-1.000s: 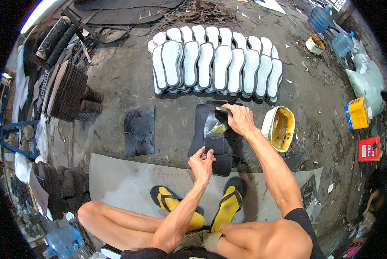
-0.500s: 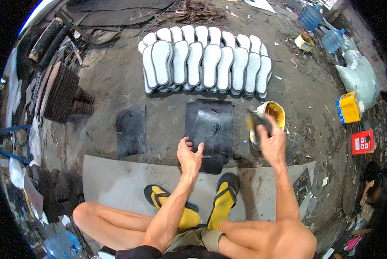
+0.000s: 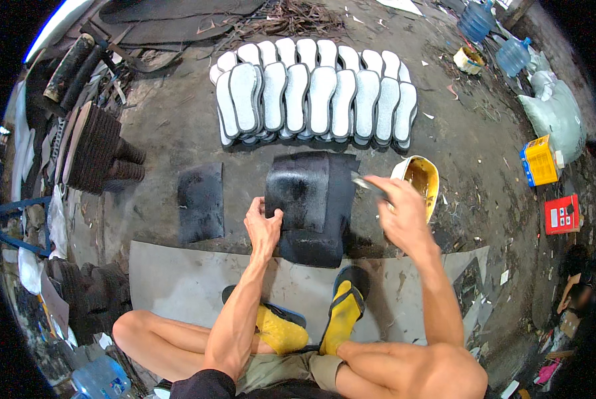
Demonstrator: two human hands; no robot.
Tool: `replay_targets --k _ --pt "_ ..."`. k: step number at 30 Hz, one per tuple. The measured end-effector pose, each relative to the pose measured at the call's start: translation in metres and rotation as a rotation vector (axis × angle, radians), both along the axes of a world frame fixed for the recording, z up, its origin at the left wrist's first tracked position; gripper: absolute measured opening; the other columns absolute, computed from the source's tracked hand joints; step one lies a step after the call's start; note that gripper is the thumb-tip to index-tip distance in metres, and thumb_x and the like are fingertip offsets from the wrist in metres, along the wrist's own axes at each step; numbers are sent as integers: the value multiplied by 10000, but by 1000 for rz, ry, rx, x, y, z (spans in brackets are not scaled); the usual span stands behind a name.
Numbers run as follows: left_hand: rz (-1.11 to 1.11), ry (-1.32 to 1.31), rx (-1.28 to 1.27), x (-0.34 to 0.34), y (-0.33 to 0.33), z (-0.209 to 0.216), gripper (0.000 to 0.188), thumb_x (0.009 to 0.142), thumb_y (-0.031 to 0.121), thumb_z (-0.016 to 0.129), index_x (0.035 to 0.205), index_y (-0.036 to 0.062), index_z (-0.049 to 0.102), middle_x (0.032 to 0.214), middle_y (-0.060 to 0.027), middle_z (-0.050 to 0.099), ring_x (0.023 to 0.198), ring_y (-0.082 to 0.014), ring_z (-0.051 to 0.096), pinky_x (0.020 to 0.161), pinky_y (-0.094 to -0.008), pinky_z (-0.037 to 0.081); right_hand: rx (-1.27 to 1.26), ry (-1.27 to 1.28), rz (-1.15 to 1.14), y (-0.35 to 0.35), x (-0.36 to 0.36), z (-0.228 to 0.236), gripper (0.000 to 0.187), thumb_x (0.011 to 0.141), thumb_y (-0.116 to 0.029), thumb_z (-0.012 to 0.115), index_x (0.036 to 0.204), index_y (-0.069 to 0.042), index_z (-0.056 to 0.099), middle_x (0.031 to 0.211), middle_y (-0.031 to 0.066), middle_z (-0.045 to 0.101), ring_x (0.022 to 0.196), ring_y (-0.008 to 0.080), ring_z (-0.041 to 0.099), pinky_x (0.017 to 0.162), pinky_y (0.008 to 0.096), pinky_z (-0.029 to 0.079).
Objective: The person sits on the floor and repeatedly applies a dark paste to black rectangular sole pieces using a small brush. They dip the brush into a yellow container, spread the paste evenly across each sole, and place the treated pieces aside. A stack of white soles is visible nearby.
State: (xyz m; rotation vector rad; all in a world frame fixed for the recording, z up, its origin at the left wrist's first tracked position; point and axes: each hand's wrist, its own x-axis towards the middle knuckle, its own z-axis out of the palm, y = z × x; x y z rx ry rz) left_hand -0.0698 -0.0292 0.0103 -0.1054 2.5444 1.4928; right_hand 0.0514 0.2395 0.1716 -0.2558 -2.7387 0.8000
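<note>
A glossy black rubber sheet lies on top of other black sheets in front of me. My left hand pinches its near left edge, thumb above. My right hand is closed round a brush, blurred by motion, its pale end near the stack's right edge. Just beyond that hand stands a white pail with a yellow-stained inside and brown contents, partly covered by the hand. Another black sheet lies flat to the left.
Rows of white-topped, dark-edged soles stand beyond the sheets. A grey board lies under my sandalled feet. Stacked dark soles are at the left. A yellow box, a red box and water jugs line the right.
The top black sheet has shifted left, and my left hand has moved left and taken its edge. My right hand has brought the brush from the pail toward the sheets.
</note>
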Motion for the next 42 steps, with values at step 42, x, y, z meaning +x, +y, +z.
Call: replay_targets --k 42 --pt "-181 146 -190 78 9 -12 896 788 223 1003 1530 -52 584 1362 -222 500 1289 -413 503 1122 -512 461 -1096 255 -844 183 82 -69 329 964 -95 769 1278 -21 707 1123 95 795 952 223 784 912 417 643"
